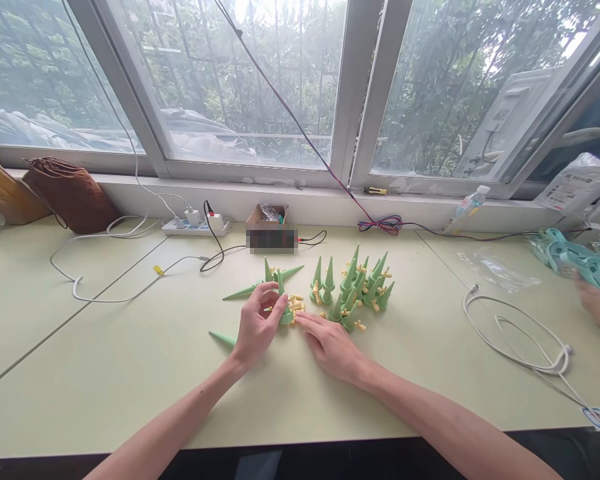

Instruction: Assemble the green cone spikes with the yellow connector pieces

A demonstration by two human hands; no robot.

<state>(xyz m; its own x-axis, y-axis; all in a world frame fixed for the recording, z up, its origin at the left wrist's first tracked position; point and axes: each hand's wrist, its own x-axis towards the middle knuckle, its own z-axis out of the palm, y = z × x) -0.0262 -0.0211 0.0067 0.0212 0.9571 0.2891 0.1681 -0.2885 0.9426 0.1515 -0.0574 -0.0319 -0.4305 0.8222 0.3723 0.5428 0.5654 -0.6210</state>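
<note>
My left hand (259,323) is closed around the base of an upright green plastic watering spike (281,283). Close by on its right, my right hand (334,345) has its fingers together, with the tips at a small pile of yellow plastic valves (296,304). Whether a valve is pinched there is hidden. Behind my left hand lie green spikes (241,292), and one stands upright. Another spike (222,338) lies beside my left wrist, partly covered by it. Beyond my right hand stands a group of green spikes (350,283), several with yellow valves in their sides.
A small cardboard box (260,215) and a power strip (173,228) stand along the back. White cables (517,363) coil on the right. At the far right another person's hand (597,303) is at teal plastic clips (573,257). A bottle (465,208) leans near the windowsill.
</note>
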